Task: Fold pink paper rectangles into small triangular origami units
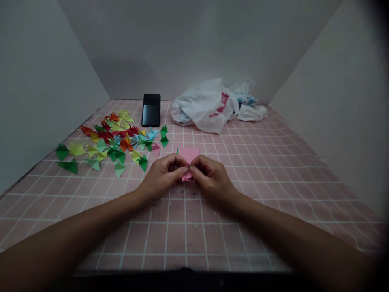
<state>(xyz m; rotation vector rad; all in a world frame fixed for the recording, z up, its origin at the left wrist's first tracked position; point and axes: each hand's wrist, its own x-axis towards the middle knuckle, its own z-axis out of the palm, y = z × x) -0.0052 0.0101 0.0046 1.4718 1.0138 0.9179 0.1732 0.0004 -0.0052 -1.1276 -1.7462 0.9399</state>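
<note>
My left hand (162, 176) and my right hand (211, 178) meet at the middle of the mat, their fingertips pinching a sheet of pink origami paper (189, 154) from both sides. The top of the sheet sticks up past my fingers, and a smaller pink edge shows below them. Most of its folds are hidden by my fingers. To the left of my left hand lies a loose heap of folded paper triangles (115, 142) in green, yellow, red, orange and light blue.
A pink grid-patterned mat (252, 182) covers the surface, with small paper crumbs near my hands. A black smartphone (151, 110) lies at the back, beside a crumpled white plastic bag (203, 106). White walls (328, 101) stand at the sides.
</note>
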